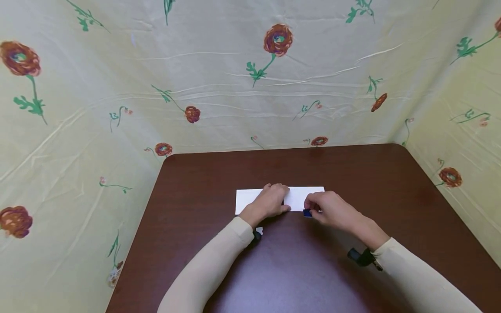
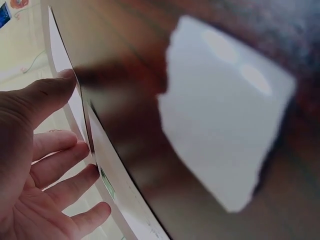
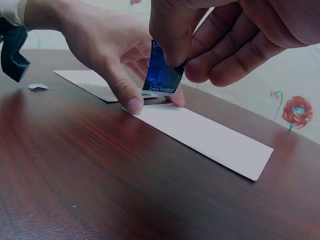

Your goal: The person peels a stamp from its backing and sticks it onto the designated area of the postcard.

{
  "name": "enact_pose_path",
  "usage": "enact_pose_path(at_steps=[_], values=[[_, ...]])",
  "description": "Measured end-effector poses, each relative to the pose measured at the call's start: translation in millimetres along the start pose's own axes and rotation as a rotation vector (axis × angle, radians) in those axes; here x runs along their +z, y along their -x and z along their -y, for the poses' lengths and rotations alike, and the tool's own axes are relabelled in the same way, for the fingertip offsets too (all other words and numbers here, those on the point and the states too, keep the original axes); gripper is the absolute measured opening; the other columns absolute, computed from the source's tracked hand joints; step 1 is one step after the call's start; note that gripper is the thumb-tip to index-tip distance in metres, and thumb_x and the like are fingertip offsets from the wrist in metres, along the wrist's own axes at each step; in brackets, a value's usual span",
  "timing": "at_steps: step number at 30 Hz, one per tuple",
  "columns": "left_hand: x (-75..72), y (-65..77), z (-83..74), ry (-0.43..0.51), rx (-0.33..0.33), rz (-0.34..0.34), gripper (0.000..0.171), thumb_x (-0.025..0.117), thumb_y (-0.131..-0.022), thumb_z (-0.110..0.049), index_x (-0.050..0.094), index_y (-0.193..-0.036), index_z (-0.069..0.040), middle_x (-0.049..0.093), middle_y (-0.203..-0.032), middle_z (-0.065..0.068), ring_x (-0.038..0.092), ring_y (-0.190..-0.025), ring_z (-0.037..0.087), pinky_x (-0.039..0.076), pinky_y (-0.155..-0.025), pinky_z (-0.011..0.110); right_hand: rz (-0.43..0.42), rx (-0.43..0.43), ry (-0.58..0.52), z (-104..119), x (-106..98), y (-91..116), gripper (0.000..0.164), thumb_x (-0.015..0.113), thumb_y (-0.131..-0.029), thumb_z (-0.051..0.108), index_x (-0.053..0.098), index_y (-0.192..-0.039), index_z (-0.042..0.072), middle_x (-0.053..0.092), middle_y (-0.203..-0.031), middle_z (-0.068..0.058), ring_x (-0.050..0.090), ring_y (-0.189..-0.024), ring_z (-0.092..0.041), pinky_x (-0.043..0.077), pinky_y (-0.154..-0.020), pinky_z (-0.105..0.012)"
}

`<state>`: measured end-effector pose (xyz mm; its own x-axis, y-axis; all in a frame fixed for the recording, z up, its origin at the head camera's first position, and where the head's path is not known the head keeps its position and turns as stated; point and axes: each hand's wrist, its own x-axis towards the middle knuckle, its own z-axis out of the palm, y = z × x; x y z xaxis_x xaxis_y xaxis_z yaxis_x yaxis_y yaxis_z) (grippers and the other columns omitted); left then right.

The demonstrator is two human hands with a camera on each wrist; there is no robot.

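A blue postage stamp (image 3: 162,75) is pinched between the thumb and fingers of my right hand (image 1: 332,209), at the front edge of a white paper piece (image 1: 303,198) in the head view. My left hand (image 1: 269,202) rests with its fingers extended across that piece and another white paper piece (image 1: 243,200) to its left. The thumb touches the near edge of the right-hand piece. A small green patch (image 2: 107,185) shows by the left fingertips in the left wrist view; the hand mostly hides it.
A small torn white scrap (image 2: 225,115) lies on the dark brown table (image 1: 211,174), near my left wrist. Flower-patterned cloth (image 1: 219,65) hangs behind the table and on both sides. Dark wrist cameras (image 1: 362,257) are strapped on both wrists.
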<state>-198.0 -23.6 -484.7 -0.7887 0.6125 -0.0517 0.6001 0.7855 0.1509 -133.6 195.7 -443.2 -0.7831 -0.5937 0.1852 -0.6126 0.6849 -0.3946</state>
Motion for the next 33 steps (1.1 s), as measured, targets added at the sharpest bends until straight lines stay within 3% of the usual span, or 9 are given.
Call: enact_pose_path(at_steps=[3,6,13,21,30,33], values=[[-0.8,3.0,-2.1,-0.001,0.008,0.004,0.059,0.071,-0.091,-0.043,0.059,-0.137,-0.008,0.059,-0.142,0.005,0.051,-0.135,0.023,0.037,-0.113,0.05,-0.01,-0.009,-0.004,1,4,1,0.015,0.072,-0.082,0.002,0.068,-0.088,0.015,0.064,-0.078,0.01,0.056,-0.068,-0.002,0.051,-0.065,-0.022],[-4.0,5.5,-3.0,0.018,0.041,-0.034,0.055,0.069,-0.093,-0.042,0.061,-0.134,-0.007,0.062,-0.139,0.005,0.055,-0.13,0.022,0.041,-0.111,0.042,-0.028,-0.012,0.002,2,5,1,0.015,0.072,-0.081,0.002,0.068,-0.088,0.015,0.064,-0.078,0.01,0.056,-0.068,-0.001,0.051,-0.065,-0.021],[-18.3,12.4,-6.5,0.213,0.104,-0.099,0.041,0.066,-0.093,-0.029,0.067,-0.129,-0.01,0.07,-0.125,0.002,0.065,-0.116,0.015,0.05,-0.1,0.029,-0.08,0.027,0.03,4,1,-1,0.016,0.079,-0.08,0.005,0.069,-0.089,0.013,0.067,-0.079,0.008,0.06,-0.07,-0.003,0.054,-0.066,-0.023],[-26.8,19.1,-18.6,0.333,0.233,-0.146,0.027,0.069,-0.089,-0.024,0.075,-0.113,-0.013,0.076,-0.107,-0.005,0.068,-0.098,0.006,0.052,-0.087,0.019,-0.114,0.049,0.023,3,1,-2,0.017,0.08,-0.079,0.005,0.069,-0.091,0.013,0.068,-0.08,0.008,0.063,-0.07,-0.003,0.054,-0.066,-0.024],[-22.7,19.0,-20.6,0.402,0.274,-0.154,0.01,0.071,-0.092,-0.019,0.079,-0.098,-0.02,0.073,-0.085,-0.015,0.054,-0.068,-0.001,0.043,-0.062,0.013,-0.128,0.06,0.0,7,5,-2,0.018,0.081,-0.078,0.004,0.07,-0.091,0.011,0.069,-0.08,0.006,0.062,-0.069,-0.003,0.054,-0.065,-0.023],[-21.8,18.9,-20.1,0.391,0.281,-0.159,0.01,0.07,-0.093,-0.019,0.079,-0.097,-0.02,0.072,-0.085,-0.016,0.051,-0.066,-0.001,0.042,-0.06,0.012,-0.122,0.07,-0.007,8,5,-2,0.016,0.08,-0.08,0.006,0.071,-0.091,0.011,0.069,-0.08,0.006,0.062,-0.069,-0.002,0.054,-0.064,-0.022]])
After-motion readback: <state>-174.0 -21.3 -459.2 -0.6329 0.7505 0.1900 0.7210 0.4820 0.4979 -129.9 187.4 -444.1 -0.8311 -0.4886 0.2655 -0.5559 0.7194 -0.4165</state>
